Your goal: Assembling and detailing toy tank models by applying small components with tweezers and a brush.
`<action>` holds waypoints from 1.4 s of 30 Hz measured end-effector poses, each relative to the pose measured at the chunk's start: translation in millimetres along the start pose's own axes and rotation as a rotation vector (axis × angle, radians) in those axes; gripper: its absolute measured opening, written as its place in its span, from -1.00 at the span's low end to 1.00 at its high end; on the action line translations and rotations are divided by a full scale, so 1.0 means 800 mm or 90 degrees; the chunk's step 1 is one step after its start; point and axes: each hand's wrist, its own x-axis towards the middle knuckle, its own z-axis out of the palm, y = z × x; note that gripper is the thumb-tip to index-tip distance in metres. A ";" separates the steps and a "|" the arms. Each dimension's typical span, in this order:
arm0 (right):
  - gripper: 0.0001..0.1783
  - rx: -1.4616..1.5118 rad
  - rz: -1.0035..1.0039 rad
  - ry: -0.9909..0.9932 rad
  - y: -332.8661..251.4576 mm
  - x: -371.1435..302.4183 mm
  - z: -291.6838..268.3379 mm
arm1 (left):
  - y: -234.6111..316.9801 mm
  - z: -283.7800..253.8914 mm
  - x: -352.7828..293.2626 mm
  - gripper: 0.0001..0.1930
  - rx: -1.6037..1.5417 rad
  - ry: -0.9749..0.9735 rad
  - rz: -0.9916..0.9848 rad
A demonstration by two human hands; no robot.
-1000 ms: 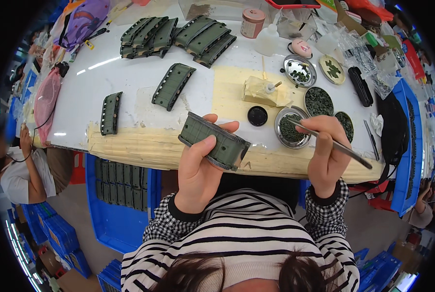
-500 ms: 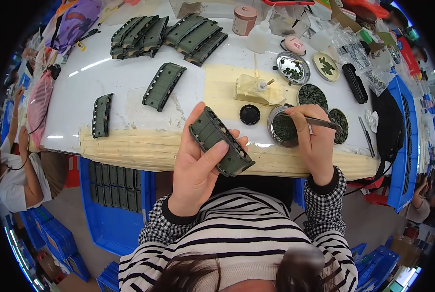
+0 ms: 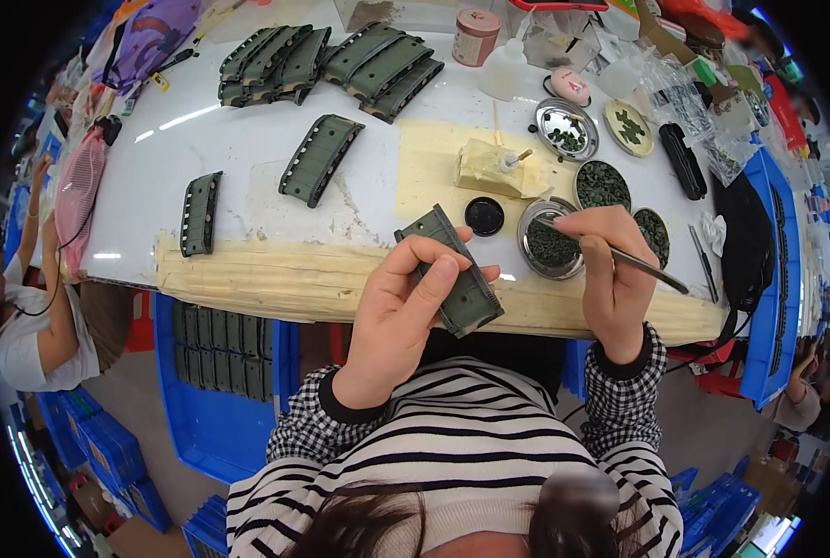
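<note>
My left hand (image 3: pixel 398 312) is closed around a dark green curved plastic panel (image 3: pixel 471 299), tilted in front of the table's padded edge. Between the fingertips of my right hand (image 3: pixel 617 274) is a pair of metal tweezers (image 3: pixel 652 267). Their tips point down over a round metal dish (image 3: pixel 532 256) of small dark green pieces (image 3: pixel 553 244). Directly left of that dish lies a round black lid (image 3: pixel 484 217). Two more round containers of green pieces (image 3: pixel 603 186) (image 3: pixel 655 236) stand behind and to the right.
Stacked green panels (image 3: pixel 378 74) lie at the back, with single panels (image 3: pixel 320 160) (image 3: pixel 199 214) on the left. A yellow taped block (image 3: pixel 489 171) stands behind the lid. A blue bin (image 3: pixel 210 432) of panels sits below the table. At the right are a black case (image 3: pixel 682 160) and a pen-like tool (image 3: pixel 702 263).
My left hand has moved right and turned the panel, with its fingers now over the panel's upper face. My right hand has shifted slightly right, and the tweezers slant more steeply.
</note>
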 end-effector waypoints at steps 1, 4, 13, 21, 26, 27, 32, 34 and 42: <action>-0.87 0.028 -0.029 -0.008 -0.008 0.002 -0.001 | -0.001 0.002 0.002 -0.80 0.005 -0.007 -0.009; -0.76 0.030 -0.135 -0.076 -0.031 0.009 0.003 | -0.004 0.004 0.007 -0.77 0.008 -0.027 -0.025; -0.62 -0.013 -0.237 -0.133 -0.042 0.015 0.017 | -0.010 -0.001 0.008 -0.77 -0.007 -0.034 -0.046; -0.72 0.179 -0.080 -0.082 -0.039 -0.002 0.021 | -0.010 -0.001 0.007 -0.77 -0.130 -0.027 -0.050; -0.77 0.208 -0.037 -0.080 -0.041 -0.005 0.025 | -0.011 -0.002 0.007 -0.74 -0.134 -0.044 -0.046; -0.77 0.213 -0.027 -0.081 -0.041 -0.005 0.026 | -0.012 -0.002 0.007 -0.74 -0.131 -0.044 -0.043; -0.78 0.224 -0.017 -0.079 -0.042 -0.003 0.028 | -0.013 0.000 0.006 -0.75 -0.173 -0.048 -0.025; -0.79 0.216 -0.024 -0.082 -0.043 -0.002 0.028 | -0.015 -0.001 0.006 -0.76 -0.189 -0.048 -0.025; -0.81 0.212 -0.023 -0.088 -0.046 0.000 0.028 | -0.015 -0.003 0.005 -0.74 -0.146 -0.050 -0.028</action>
